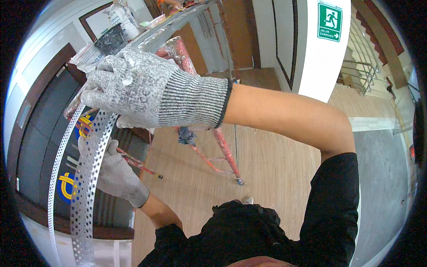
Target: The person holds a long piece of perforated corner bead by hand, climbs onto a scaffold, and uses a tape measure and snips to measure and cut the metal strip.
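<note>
Both my hands wear grey knit work gloves. My right hand (129,86) reaches across to the upper left, its fingers curled over the upper part of the perforated metal corner beads. Lower down, my left hand (119,173) is closed around the same beads, its fingers partly hidden behind them. The wider silver corner bead (83,209) hangs down past the lower edge, its rows of holes plain to see. Left of it runs a narrower white perforated strip (54,187), bowed in the picture. The glove hides the upper ends of both.
A red, paint-spattered scaffold (227,153) stands ahead on the wood-look floor. On its platform sit a dark bucket (111,41) and a white bag (124,20). Another person's orange sleeve (167,2) shows at the top. Dark doors (38,133) stand left; stairs (362,62) rise right.
</note>
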Tool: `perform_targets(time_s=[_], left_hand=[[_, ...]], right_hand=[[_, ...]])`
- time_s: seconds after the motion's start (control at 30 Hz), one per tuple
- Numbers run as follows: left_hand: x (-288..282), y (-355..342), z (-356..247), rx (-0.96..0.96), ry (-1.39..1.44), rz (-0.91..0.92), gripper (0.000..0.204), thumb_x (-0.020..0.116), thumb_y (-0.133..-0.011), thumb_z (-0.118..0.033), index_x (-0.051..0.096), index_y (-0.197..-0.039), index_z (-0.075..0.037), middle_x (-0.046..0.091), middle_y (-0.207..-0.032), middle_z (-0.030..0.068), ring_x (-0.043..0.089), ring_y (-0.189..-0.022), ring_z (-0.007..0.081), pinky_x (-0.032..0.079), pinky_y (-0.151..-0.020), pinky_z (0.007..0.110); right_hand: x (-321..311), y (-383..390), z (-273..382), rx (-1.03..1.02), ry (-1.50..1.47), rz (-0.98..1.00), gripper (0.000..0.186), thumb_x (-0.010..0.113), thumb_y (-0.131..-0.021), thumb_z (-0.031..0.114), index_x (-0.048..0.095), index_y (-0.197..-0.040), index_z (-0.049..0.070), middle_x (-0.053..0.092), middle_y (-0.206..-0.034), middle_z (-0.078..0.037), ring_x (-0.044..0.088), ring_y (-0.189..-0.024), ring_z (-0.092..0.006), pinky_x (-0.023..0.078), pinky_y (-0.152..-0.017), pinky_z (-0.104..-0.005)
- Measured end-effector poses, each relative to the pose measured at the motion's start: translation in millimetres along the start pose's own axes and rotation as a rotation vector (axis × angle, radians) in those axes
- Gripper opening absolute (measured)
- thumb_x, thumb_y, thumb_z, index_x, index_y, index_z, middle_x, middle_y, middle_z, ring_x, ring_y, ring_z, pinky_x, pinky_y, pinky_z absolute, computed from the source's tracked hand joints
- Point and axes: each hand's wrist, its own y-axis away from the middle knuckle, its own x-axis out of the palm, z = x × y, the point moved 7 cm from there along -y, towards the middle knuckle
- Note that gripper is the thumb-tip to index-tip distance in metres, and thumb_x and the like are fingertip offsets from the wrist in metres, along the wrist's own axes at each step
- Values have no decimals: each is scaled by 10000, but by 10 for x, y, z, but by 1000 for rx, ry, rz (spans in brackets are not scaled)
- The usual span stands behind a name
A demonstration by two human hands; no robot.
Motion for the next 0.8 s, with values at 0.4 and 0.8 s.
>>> perform_targets(time_s=[0.4,0.8], left_hand=[[-301,944,100,-365,151,-54,520,312,-1104,-343,450,-1435,34,639,-1237,203,665,-942,275,557,-786,336],[-1280,2255,-1278,-532,-367,-396,531,392,-1097,-438,570,-1334,2,704,-1090,118,685,-897,206,558,-798,354]], right_hand=[[-919,1313,356,310,-40,384,725,777,-780,417,538,-1425,188,596,-1301,-66,569,-1214,-301,461,-1031,-458],[-1398,8386,3207,1160,-541,1609,534,474,-1020,490,594,-1383,117,538,-1462,-213,488,-1364,-379,333,-1149,-571]])
